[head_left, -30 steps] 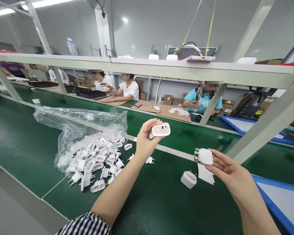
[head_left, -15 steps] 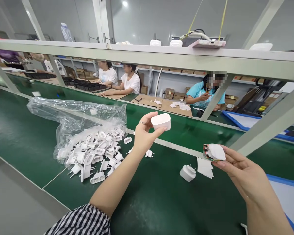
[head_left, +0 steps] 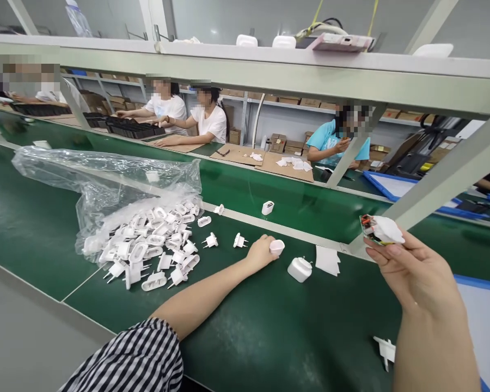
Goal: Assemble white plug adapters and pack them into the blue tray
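The right hand (head_left: 422, 267) pinched a circuit board (head_left: 369, 226) between thumb and fingers — outside any shell. One plug-fitted charger (head_left: 299, 270) lay ahead; just beyond, the left hand (head_left: 260, 253) curled round a charger shell (head_left: 277, 248). Heaped plug caps (head_left: 155, 239) lay unfitted.

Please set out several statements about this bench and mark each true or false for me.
1. The right hand holds a circuit board. True.
2. The left hand is empty. False: it holds a white housing.
3. The pile of white plug parts lies right of both hands. False: it lies left of them.
4. The left sleeve is black-and-white checked. True.
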`<state>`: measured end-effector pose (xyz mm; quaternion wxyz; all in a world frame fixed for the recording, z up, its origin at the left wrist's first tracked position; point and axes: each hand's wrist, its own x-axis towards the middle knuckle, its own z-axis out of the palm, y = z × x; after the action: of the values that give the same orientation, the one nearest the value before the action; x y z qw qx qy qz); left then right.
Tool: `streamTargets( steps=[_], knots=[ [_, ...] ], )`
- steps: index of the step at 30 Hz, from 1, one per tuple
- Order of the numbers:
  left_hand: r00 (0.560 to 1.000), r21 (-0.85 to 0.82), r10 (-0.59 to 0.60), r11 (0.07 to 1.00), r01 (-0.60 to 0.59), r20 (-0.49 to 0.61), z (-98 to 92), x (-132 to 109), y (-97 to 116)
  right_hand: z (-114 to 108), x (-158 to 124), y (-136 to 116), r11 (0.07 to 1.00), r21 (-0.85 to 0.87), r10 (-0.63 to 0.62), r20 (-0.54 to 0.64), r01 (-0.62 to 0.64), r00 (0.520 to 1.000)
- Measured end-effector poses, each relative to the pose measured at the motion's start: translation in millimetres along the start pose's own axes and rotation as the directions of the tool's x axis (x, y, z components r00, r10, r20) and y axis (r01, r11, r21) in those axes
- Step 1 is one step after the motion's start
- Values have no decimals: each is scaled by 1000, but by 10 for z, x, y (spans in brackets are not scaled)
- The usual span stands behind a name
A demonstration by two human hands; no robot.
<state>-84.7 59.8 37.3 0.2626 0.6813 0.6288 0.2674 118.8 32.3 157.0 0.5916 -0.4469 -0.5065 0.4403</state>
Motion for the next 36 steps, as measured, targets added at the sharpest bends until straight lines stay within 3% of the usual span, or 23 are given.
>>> streamTargets(
  steps=[2, 4, 8, 12, 15, 18, 21, 23, 25, 28, 31, 33, 36],
  knots=[
    [994, 109, -50, 993, 39, 101, 34, 70, 12, -61, -32, -18, 1000, 7, 2, -37, -2, 999],
    [989, 181, -72, 982, 48, 127, -102, 241, 72, -116, -151, 46, 999, -5, 33, -34, -33, 999],
    [985, 276, -153, 946, 171, -86, -400, 831, 210, -132, -675, 556, 978, -52, 207, 59, -204, 976],
    [986, 247, -144, 956, 160, -83, -267, 1235, 212, -68, -1164, 1193, 963, -98, 254, 22, -251, 967],
    [990, 238, -124, 962, 136, -64, -133, 1237, 190, -73, -1269, 1297, 894, -418, 211, 72, -162, 975],
    [992, 238, -84, 965, 105, -96, -244, 1048, 234, -234, -1219, 1096, 687, -725, 148, 82, -43, 986],
    [994, 227, 64, 973, -42, -91, -568, 650, 298, -616, -1145, 895, 545, -830, 21, -126, -117, 992],
    [990, 202, 138, 970, -136, 2, -771, 251, 298, -911, -1108, 881, 498, -852, -56, -219, -163, 974],
    [976, 152, 152, 973, -176, 159, -846, -213, 246, -1135, -1081, 965, 454, -886, -32, -115, -88, 993],
    [938, 74, 172, 976, -203, 302, -626, -849, 96, -1242, -1064, 1149, 346, -933, 32, 117, 99, 993],
    [939, 69, 217, 968, -243, 266, -208, -1222, -76, -1168, -1082, 1231, 260, -953, -10, 161, 158, 987],
    [948, 86, 243, 961, -264, 204, -16, -1329, -155, -1108, -1113, 1212, 293, -945, -37, 138, 143, 990],
    [955, 110, 275, 952, -287, 112, 34, -1420, -159, -1046, -1195, 1139, 493, -870, -20, 9, 18, 1000]
  ],
)
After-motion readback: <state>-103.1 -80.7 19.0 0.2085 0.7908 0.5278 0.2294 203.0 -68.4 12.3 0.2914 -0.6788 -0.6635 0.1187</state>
